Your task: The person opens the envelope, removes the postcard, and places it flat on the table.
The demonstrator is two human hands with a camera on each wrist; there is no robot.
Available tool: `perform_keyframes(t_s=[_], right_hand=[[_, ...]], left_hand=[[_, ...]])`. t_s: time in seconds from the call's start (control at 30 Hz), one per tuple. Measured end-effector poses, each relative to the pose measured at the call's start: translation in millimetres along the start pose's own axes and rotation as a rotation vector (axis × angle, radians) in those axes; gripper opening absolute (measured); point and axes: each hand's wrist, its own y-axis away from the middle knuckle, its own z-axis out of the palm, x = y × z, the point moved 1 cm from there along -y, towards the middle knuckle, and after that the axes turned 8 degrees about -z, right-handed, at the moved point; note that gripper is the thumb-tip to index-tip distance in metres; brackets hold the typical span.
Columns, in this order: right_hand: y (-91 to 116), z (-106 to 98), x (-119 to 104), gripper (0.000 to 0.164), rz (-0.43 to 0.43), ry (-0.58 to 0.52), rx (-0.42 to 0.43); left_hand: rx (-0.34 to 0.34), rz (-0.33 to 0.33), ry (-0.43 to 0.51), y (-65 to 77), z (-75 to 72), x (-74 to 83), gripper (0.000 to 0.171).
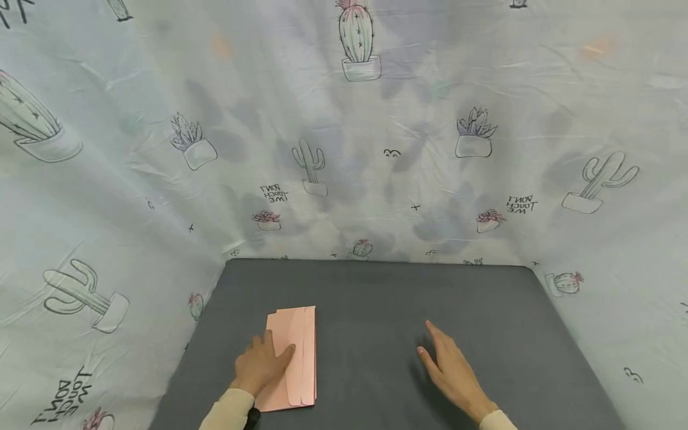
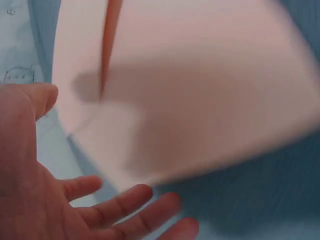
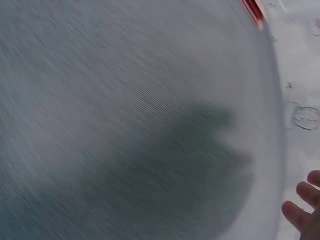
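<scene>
Lengthwise up the dark table (image 1: pixel 371 334), pink envelopes (image 1: pixel 302 364) run near to far; left hand (image 1: pixel 260 364), right hand (image 1: pixel 451 373) spread.

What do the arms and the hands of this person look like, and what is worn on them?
The left hand and right hand wear no gloves. The left sleeve and right sleeve are cream. Something black shows at the left wrist; what it is, I cannot tell.
</scene>
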Motion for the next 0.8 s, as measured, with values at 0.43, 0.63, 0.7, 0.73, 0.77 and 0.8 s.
perform_keyframes(t_s=[0.43, 0.63, 0.7, 0.73, 0.77, 0.8], right_hand=[[32.4, 79.2, -5.1, 0.067, 0.115, -0.021, -0.085], [33.9, 99.4, -8.7, 0.070, 0.143, 0.080, -0.063], [34.7, 98.4, -10.3, 0.070, 0.134, 0.132, -0.031], [36.0, 98.3, -10.5, 0.071, 0.132, 0.173, -0.020], [37.5, 98.6, -10.2, 0.071, 0.132, 0.220, -0.016], [38.8, 99.5, -9.4, 0.071, 0.130, 0.262, -0.010]], left_hand=[[0.015, -0.049, 0.017, 11.4, 23.8, 14.9, 0.120], [0.068, -0.062, -0.001, 2.7, 34.9, 2.0, 0.128], [0.102, -0.058, -0.006, 2.6, 40.5, 1.0, 0.133], [0.110, -0.060, -0.006, 3.1, 43.3, 1.2, 0.136], [0.115, -0.063, -0.007, 3.6, 46.2, 1.8, 0.137], [0.113, -0.066, -0.010, 4.3, 48.6, 3.0, 0.138]])
